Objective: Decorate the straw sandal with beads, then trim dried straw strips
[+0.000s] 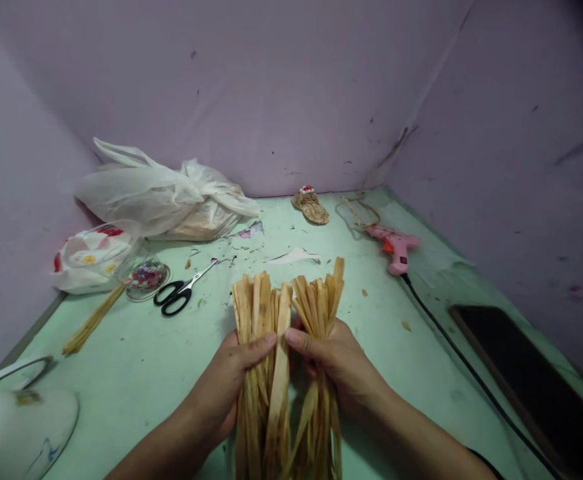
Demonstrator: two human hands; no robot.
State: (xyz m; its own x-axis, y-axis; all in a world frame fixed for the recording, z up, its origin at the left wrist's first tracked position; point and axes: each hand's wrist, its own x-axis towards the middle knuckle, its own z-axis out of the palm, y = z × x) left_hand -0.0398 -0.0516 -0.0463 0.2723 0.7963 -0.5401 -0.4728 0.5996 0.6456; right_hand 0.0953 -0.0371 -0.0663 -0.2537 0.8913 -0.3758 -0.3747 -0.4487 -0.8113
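My left hand [244, 363] is closed around a bundle of dried, straw-coloured flat fibre strips [256, 307], its thumb lying across the front. A second, slimmer bundle of the same strips [316, 313] is gripped in my right hand [336, 353], whose thumb tip meets a wide strip at the inner edge of the left bundle. Both bundles stand side by side, upper ends fanned a little, and their lower ends run off the bottom of the view. Most fingers of both hands are hidden behind the strips.
Black-handled scissors [176, 297], a dish of coloured beads [146, 279] and a thin straw bundle [94, 320] lie left. Behind are a white plastic bag [156, 193] and a small woven slipper [311, 207]. A pink glue gun [396, 247] with its cord and a dark phone [526, 380] lie right.
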